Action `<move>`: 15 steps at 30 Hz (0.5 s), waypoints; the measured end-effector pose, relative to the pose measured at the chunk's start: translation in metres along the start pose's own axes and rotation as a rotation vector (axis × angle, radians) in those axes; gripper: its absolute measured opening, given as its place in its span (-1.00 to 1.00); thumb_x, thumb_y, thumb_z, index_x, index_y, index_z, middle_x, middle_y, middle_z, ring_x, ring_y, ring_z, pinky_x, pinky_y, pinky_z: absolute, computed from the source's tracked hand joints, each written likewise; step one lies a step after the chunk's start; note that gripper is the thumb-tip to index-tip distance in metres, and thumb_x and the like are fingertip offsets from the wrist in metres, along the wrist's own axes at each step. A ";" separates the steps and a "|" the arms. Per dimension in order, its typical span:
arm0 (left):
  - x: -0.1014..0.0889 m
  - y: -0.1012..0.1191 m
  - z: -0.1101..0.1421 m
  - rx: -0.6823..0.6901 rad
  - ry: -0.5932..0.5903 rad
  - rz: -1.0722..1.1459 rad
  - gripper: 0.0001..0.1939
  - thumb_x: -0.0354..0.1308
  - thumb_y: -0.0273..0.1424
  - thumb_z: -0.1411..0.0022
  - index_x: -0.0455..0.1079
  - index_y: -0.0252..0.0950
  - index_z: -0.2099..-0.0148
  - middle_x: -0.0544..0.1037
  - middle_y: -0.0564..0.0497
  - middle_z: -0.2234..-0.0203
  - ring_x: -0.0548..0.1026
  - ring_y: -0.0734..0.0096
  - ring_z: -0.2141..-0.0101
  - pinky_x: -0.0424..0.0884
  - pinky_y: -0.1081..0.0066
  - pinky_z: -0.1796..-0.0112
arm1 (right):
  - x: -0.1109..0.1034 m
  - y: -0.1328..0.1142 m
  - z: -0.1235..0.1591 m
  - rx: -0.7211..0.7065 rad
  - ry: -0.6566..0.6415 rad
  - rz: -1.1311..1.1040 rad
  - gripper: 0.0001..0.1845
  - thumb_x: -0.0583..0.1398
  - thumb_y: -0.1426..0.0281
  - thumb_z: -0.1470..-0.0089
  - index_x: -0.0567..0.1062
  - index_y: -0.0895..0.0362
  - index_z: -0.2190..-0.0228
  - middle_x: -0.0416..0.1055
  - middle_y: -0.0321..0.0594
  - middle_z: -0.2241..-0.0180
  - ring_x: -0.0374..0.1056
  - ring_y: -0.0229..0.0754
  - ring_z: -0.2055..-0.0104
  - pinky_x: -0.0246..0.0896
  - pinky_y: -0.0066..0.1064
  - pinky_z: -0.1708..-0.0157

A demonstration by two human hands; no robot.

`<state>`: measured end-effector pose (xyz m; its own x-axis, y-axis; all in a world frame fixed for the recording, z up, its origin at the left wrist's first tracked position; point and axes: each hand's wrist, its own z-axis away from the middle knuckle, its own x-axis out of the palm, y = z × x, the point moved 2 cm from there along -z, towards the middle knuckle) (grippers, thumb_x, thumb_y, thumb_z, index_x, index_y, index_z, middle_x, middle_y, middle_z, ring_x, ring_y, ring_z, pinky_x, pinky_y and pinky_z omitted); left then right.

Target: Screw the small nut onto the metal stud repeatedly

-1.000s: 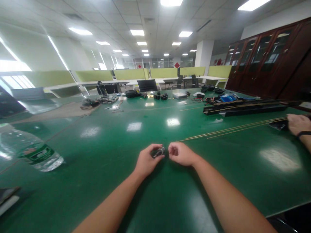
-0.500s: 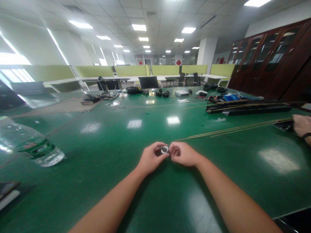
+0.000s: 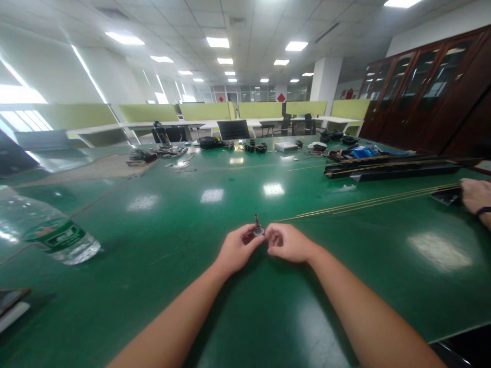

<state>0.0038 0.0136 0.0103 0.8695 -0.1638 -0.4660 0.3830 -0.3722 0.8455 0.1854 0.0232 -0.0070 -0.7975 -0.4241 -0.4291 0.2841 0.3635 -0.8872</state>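
Small metal part (image 3: 259, 232) pinched in left hand (image 3: 238, 249), stem (image 3: 257, 220) pointed upward; right hand (image 3: 288, 243) curled just beside, contents not discernible.

The left forearm (image 3: 172, 321) and right forearm (image 3: 353, 301) slanted inward, the left hand (image 3: 237, 250) pinched between thumb (image 3: 254, 245) and fingers (image 3: 244, 231), and the right hand (image 3: 289, 243) (curled loosely inward) sat just beside it.

Left grip (image 3: 236, 250) has room toward the bottle (image 3: 61, 239); rods (image 3: 345, 207) block beyond right grip (image 3: 291, 243).
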 end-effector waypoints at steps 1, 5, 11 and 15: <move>0.000 -0.001 0.000 -0.002 0.000 0.002 -0.69 0.19 -0.25 -0.21 0.49 -0.29 0.04 0.62 -0.06 0.17 0.58 0.24 0.18 0.49 0.27 0.05 | 0.000 0.000 0.000 0.001 0.002 0.002 -0.74 0.24 0.57 0.15 0.40 0.14 0.32 0.47 -0.30 0.46 0.36 -0.29 0.45 0.27 -0.49 0.41; 0.000 -0.005 -0.001 -0.008 0.010 0.004 -0.67 0.19 -0.23 -0.21 0.48 -0.29 0.03 0.62 -0.07 0.17 0.58 0.22 0.18 0.49 0.25 0.06 | 0.000 -0.001 0.000 0.011 0.005 0.009 -0.73 0.24 0.57 0.15 0.40 0.13 0.32 0.48 -0.31 0.46 0.36 -0.29 0.45 0.27 -0.49 0.41; -0.001 -0.004 0.000 -0.013 0.006 0.019 -0.67 0.19 -0.23 -0.21 0.48 -0.28 0.03 0.62 -0.07 0.16 0.58 0.22 0.16 0.49 0.25 0.05 | 0.001 0.000 0.000 0.013 0.001 0.010 -0.72 0.25 0.55 0.14 0.41 0.13 0.30 0.48 -0.31 0.45 0.36 -0.28 0.45 0.28 -0.49 0.40; 0.000 -0.007 -0.001 -0.026 0.004 0.033 -0.67 0.19 -0.22 -0.22 0.48 -0.27 0.02 0.62 -0.05 0.15 0.58 0.24 0.15 0.48 0.28 0.03 | 0.001 0.000 0.000 0.019 0.006 0.009 -0.72 0.26 0.55 0.14 0.41 0.14 0.30 0.48 -0.30 0.45 0.36 -0.28 0.45 0.28 -0.49 0.40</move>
<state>0.0010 0.0168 0.0046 0.8829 -0.1716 -0.4371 0.3624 -0.3429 0.8667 0.1852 0.0227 -0.0075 -0.7983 -0.4157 -0.4358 0.3008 0.3517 -0.8865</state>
